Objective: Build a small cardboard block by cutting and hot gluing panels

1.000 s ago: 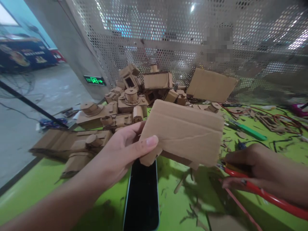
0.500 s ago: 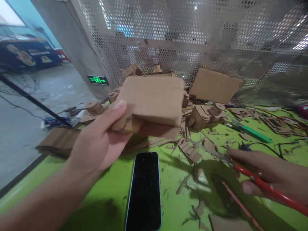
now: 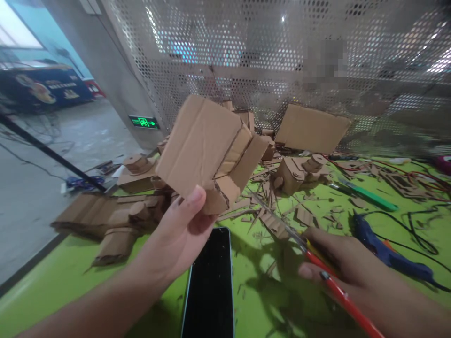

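Over the desk (image 3: 59, 272), inside its left edge, likely light, crushable cardboard (image 3: 200, 145) was prudently corner-held by left hand (image 3: 178, 234); red-handled tool (image 3: 313, 258) by right hand (image 3: 362, 274).

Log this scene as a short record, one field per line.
Left hand: holding a boxy cardboard piece, tilted
Right hand: holding a red-handled tool
Surface: green table, strewn with cardboard scraps
Phone: smartphone, screen dark, partly hidden by the left hand
Right side: blue glue gun, green-handled knife
Back: cardboard sheet before a perforated panel
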Demonstrator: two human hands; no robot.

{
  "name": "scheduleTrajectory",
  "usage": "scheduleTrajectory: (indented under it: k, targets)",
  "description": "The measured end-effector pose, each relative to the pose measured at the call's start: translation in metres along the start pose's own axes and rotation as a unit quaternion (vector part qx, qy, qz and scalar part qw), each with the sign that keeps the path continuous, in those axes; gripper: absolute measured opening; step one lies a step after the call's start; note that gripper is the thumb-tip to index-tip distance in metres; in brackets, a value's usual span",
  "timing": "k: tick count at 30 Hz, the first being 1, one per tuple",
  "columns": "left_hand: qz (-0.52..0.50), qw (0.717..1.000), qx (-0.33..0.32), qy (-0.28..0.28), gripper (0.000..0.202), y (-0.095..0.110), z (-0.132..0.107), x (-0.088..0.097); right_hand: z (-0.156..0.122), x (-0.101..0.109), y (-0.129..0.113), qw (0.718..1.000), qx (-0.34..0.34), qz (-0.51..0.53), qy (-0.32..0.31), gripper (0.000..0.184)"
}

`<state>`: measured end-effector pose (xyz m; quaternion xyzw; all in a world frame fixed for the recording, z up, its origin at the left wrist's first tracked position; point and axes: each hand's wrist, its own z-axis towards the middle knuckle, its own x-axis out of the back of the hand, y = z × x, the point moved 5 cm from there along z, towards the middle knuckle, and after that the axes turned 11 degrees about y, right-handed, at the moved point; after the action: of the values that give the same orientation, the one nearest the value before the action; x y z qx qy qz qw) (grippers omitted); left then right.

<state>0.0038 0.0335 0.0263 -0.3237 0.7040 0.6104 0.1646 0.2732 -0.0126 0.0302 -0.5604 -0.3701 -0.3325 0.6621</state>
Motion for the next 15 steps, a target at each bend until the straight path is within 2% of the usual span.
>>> scheduleTrajectory:
  k: [2, 4, 10, 15]
  targets:
    - [0.02, 1.0, 0.002, 0.008, 0.064, -0.001, 0.0, 0.001, 0.0, -0.007, -0.002, 0.999, -0.005, 0.023, -0.036, 0.043]
    - [0.039, 0.999, 0.002, 0.009, 0.065, -0.001, -0.001, 0.002, -0.001, -0.011, -0.002, 0.998, -0.008, 0.038, -0.04, 0.043]
    - [0.072, 0.995, 0.035, -0.055, 0.071, -0.015, -0.007, 0.008, -0.004, -0.021, 0.002, 0.997, -0.001, 0.056, -0.054, 0.047]
    - [0.112, 0.99, 0.034, -0.075, 0.076, -0.022, -0.01, 0.01, -0.002, -0.02, 0.003, 0.998, 0.01, 0.037, -0.051, 0.042]
